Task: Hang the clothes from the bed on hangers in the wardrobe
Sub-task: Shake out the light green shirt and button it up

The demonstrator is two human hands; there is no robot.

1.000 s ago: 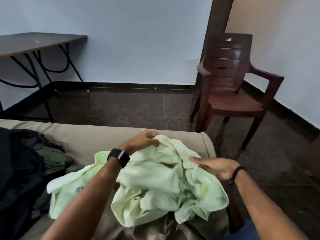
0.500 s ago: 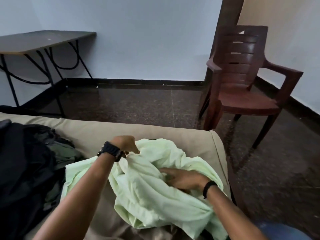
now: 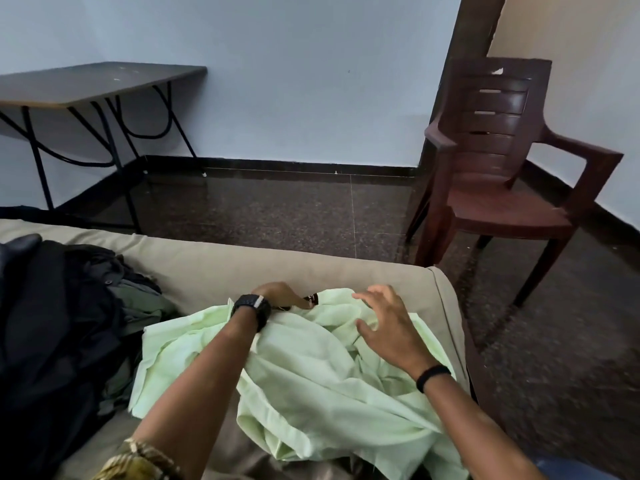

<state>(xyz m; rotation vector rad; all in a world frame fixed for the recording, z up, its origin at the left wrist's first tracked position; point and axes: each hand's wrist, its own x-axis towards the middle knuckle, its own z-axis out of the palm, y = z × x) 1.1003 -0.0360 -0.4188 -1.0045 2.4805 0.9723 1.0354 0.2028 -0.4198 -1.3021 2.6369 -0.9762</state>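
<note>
A crumpled pale green garment lies on the beige bed in front of me. My left hand, with a black watch on the wrist, grips the garment's far edge near a small dark label. My right hand hovers over the cloth's right part with fingers spread and slightly bent, its fingertips touching the fabric. A heap of dark and olive clothes sits on the bed's left side. No hanger or wardrobe is in view.
A brown plastic armchair stands on the dark floor at the right, past the bed's corner. A folding table with black legs stands against the wall at the left.
My right hand has come up off the middle of the cloth and moved toward its far edge, fingers spreading. My left hand stays on the far edge. The camera has shifted slightly.
</note>
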